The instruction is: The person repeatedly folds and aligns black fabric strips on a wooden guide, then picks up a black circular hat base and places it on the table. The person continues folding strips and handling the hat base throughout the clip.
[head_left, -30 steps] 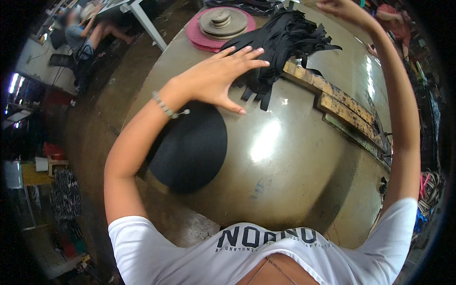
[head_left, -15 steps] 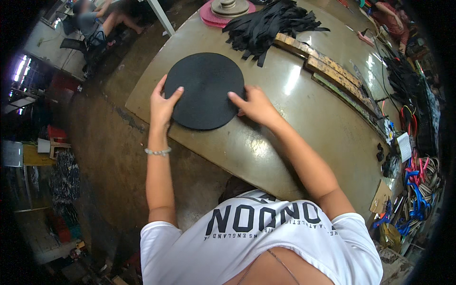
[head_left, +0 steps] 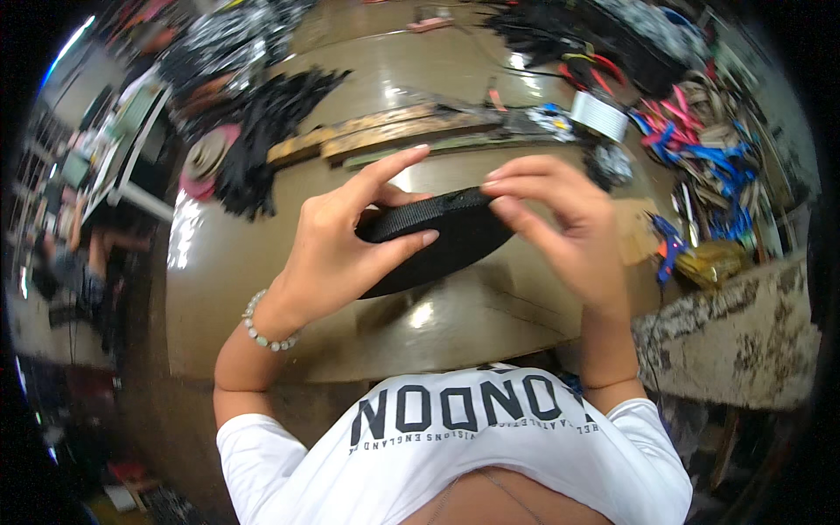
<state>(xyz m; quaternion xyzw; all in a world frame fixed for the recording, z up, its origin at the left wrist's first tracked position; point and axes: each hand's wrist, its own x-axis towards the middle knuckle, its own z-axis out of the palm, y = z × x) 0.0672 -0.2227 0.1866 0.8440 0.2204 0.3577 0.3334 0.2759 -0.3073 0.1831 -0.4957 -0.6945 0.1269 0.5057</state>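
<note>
A flat, round coil of black webbing [head_left: 451, 241] is held tilted above the table, its ribbed outer edge turned up toward me. My left hand [head_left: 337, 241] clasps one side of it, thumb on the near face and fingers behind the far one. At the coil's other end, my right hand [head_left: 564, 219] pinches the rim between thumb and fingertips. Whether a loose strap end lies in that pinch is too small to tell. Below is the shiny brownish table [head_left: 227, 306].
Long worn wooden bars [head_left: 385, 136] lie across the table beyond my hands. Left of them are a heap of black straps [head_left: 262, 131] and a pink-rimmed spool [head_left: 208, 159]. A blue glue gun [head_left: 669, 245], cardboard [head_left: 636, 229] and tangled coloured straps [head_left: 709, 166] are at the right. Another person sits far left.
The coil has gone from lying face up to tilted on edge, nearer my body. My right hand has shifted from its side to a pinch on the rim. My view has swung right.
</note>
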